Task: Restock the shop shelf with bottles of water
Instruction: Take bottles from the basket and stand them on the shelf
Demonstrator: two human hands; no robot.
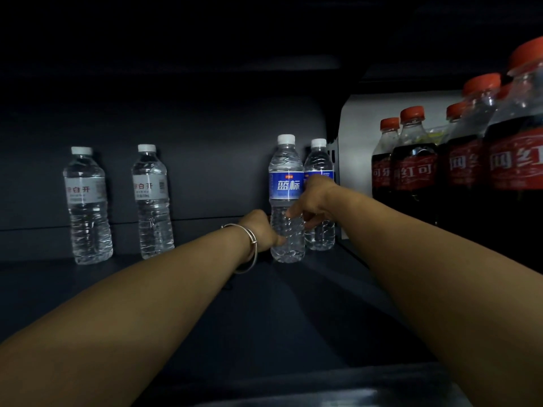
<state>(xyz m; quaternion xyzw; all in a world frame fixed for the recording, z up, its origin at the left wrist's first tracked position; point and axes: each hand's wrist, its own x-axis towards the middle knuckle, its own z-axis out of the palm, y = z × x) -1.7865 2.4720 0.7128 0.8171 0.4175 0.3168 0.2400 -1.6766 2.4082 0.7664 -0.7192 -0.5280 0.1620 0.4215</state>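
Both hands meet on the front blue-label water bottle: left hand fingers touch its lower body, right hand fingers curl around its middle; second blue-label bottle stands just behind them.

Place: a shop, at a drinks display.
Fixture: dark metal shelf with a back panel.
Stock: clear plastic water bottles with white caps standing in line; red-capped, red-labelled cola bottles ranked alongside.

Dark shelf with four upright water bottles, red-capped cola bottles at right.
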